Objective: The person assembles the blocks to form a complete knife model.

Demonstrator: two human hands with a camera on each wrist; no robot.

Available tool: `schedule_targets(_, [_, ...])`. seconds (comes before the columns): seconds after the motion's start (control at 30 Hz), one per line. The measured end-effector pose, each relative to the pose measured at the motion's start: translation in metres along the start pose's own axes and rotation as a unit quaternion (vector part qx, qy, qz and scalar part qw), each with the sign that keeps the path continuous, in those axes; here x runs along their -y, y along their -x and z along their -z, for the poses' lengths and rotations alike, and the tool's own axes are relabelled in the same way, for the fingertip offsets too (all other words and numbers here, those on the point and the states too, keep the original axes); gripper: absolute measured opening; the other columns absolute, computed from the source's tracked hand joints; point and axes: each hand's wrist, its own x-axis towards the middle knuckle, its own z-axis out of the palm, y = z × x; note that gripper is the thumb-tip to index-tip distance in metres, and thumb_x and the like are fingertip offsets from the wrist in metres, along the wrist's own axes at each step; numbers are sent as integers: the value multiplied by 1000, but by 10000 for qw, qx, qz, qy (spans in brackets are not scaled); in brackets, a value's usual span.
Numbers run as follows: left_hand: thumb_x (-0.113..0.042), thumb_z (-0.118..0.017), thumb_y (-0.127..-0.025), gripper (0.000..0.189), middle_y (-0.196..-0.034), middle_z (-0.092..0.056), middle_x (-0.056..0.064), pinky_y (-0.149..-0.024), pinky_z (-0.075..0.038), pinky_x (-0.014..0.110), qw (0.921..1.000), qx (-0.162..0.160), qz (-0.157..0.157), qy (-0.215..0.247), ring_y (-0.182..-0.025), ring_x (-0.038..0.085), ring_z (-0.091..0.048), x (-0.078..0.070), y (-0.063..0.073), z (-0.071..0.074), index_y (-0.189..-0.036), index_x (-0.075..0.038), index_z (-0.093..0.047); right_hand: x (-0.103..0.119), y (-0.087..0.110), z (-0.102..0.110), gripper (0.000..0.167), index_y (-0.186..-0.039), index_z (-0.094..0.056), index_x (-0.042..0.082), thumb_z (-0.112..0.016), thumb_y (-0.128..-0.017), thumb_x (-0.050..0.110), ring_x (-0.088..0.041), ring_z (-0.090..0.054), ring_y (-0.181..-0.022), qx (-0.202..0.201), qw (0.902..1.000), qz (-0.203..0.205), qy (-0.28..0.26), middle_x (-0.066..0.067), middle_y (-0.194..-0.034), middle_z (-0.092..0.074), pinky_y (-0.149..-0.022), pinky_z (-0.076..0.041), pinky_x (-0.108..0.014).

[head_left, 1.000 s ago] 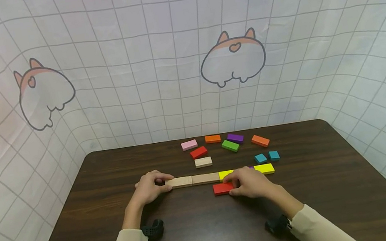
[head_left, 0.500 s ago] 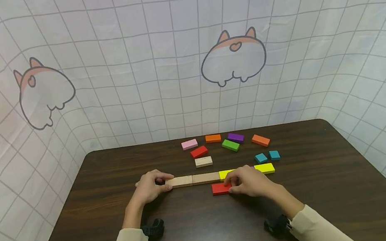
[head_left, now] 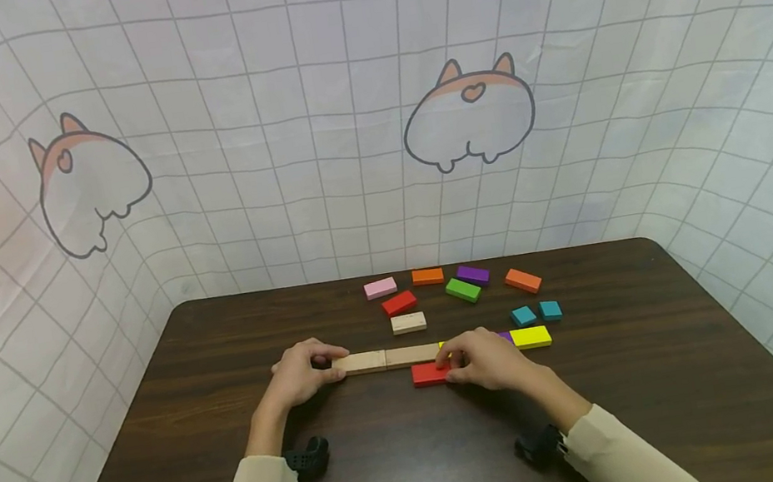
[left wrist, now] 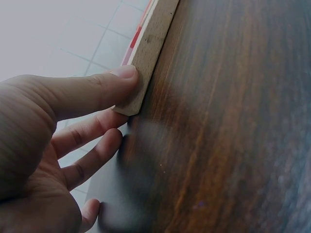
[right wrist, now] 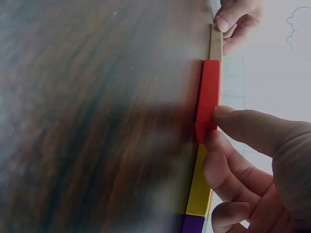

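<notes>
A row of blocks runs across the table: two plain wooden blocks (head_left: 363, 363) on the left, then yellow, purple (right wrist: 193, 224) and a yellow block (head_left: 531, 338) at the right end. My left hand (head_left: 299, 375) pinches the row's left end, thumb on the near face of the plain block (left wrist: 153, 48). Just in front of the row lies a red block (head_left: 428, 374). My right hand (head_left: 484, 359) pinches that block by its right end, and partly hides the nearer yellow block (right wrist: 198, 189) from the head view.
Behind the row lie loose blocks: pink (head_left: 380, 288), orange (head_left: 428, 276), purple (head_left: 473, 275), green (head_left: 463, 290), red (head_left: 400, 303), plain wood (head_left: 409, 322), another orange (head_left: 523, 280), and two small blue ones (head_left: 550, 310). A grid-patterned curtain (head_left: 323, 226) stands behind the dark table (head_left: 423, 471).
My right hand has slid the red block left along the front of the row. The left hand stays at the row's left end.
</notes>
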Motion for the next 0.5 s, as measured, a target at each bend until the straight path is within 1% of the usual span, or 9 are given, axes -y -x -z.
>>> schedule_targets(0.2, [-17, -84, -85, 26, -97, -67, -1, -96, -17, 65, 10000, 15, 6, 42, -95, 22, -54, 1, 0, -1, -110, -21, -81, 2, -5, -2, 16, -105, -78, 22, -80, -90, 18, -11, -56, -70, 57, 9999, -96, -100, 8, -82, -68, -63, -47, -27])
schedule_targets(0.5, [-18, -84, -85, 25, -97, -67, -1, -96, -18, 65, 10000, -17, -9, 56, -95, 23, -55, 1, 0, 0, -110, -21, -81, 4, -8, -3, 17, -106, -78, 23, -79, -90, 18, -13, -55, -69, 87, 9995, -201, -216, 6, -83, -68, -62, -46, -27])
